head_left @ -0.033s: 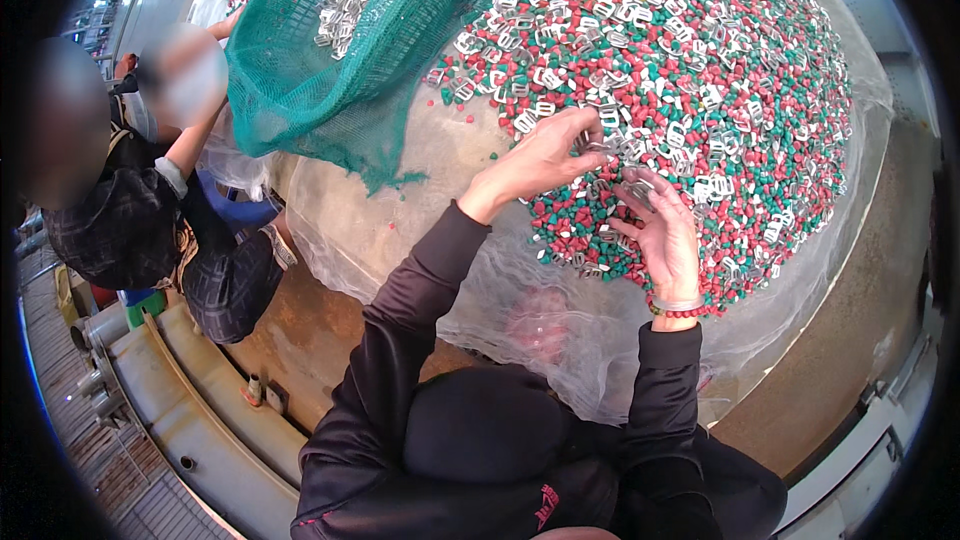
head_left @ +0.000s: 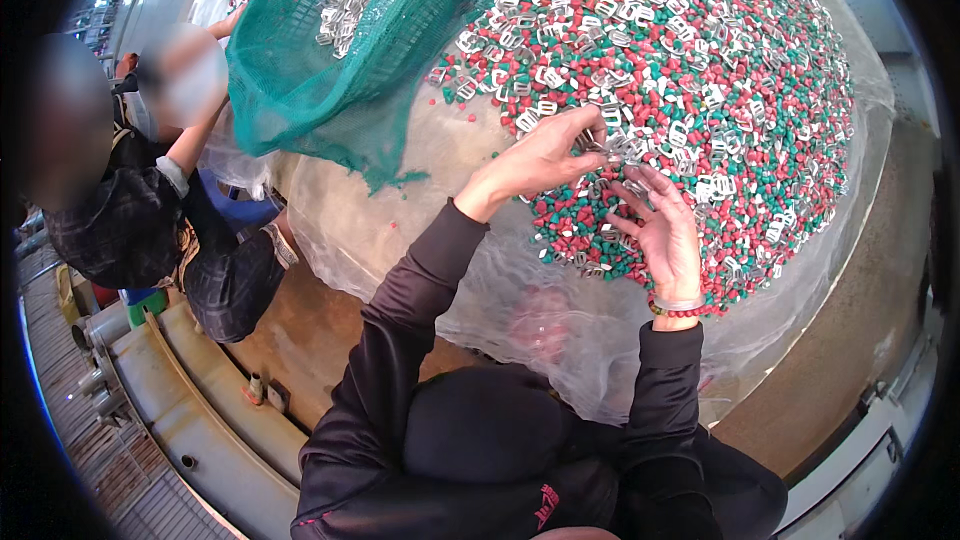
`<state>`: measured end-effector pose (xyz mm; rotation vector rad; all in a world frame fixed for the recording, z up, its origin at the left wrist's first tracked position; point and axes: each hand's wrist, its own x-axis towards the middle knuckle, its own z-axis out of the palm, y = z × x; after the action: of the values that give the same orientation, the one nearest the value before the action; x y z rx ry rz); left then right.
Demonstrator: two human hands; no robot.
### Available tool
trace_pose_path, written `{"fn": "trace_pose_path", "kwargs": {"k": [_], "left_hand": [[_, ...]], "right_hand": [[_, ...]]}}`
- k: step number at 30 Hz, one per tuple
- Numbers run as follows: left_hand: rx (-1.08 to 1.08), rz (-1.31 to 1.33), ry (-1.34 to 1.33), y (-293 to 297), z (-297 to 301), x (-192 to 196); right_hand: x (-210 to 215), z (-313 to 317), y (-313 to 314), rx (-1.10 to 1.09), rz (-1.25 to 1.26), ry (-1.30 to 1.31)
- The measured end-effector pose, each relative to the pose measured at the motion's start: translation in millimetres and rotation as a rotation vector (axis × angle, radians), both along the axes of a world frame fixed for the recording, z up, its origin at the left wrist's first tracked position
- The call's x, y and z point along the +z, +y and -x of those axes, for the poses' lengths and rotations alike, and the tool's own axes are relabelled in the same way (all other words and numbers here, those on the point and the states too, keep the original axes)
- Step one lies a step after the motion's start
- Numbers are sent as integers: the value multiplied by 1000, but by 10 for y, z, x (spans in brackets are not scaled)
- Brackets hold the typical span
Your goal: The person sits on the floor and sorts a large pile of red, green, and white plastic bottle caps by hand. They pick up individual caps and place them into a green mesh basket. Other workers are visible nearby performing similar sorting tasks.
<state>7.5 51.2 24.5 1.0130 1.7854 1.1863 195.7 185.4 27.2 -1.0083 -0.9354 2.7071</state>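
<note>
Both my hands work over a wide heap of small red, green and white pebble-like pieces (head_left: pixel 800 140), with silvery slotted buckles mixed in. My left hand (head_left: pixel 540 158) reaches in from the left, thumb and fingers closed on a small silvery buckle (head_left: pixel 617 157). Opposite it, my right hand (head_left: pixel 668 245) has its palm turned partly up and its fingers curved and apart. Its fingertips lie close to that buckle; whether they touch it I cannot tell. Other loose buckles (head_left: pixel 677 132) rest on the heap just beyond my hands.
A green mesh net (head_left: pixel 290 105) lines a basket at the upper left, holding a pile of buckles (head_left: pixel 350 10). Clear plastic sheeting (head_left: pixel 500 325) lies under the heap and along the near edge. Another person (head_left: pixel 130 230) sits at the left, an arm reaching beside the net.
The buckle that lay at my right fingertips is now at my left fingertips. My right fingers have spread apart. The left hand has barely moved.
</note>
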Motion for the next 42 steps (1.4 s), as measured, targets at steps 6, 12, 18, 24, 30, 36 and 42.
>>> {"fn": "trace_pose_path", "kwargs": {"k": [6,12,18,24,30,36,42], "left_hand": [[-228,-7,-529,-13,73,294],[-74,102,-206,18,103,271],[-16,-236,294,39,-38,213],[273,-50,-53,18,-78,153],[75,-113,-312,-81,-295,76],[226,-94,-476,-47,-262,60],[184,-318,-1037,-138,-242,140]], "right_hand": [[-19,116,-65,97,-110,-107],[-64,224,-63,179,-190,-116],[12,240,5,277,-234,-63],[73,204,18,-36,-89,33],[70,117,-6,-55,68,83],[-25,102,-81,-100,120,42],[8,92,-162,-92,-146,-48]]}}
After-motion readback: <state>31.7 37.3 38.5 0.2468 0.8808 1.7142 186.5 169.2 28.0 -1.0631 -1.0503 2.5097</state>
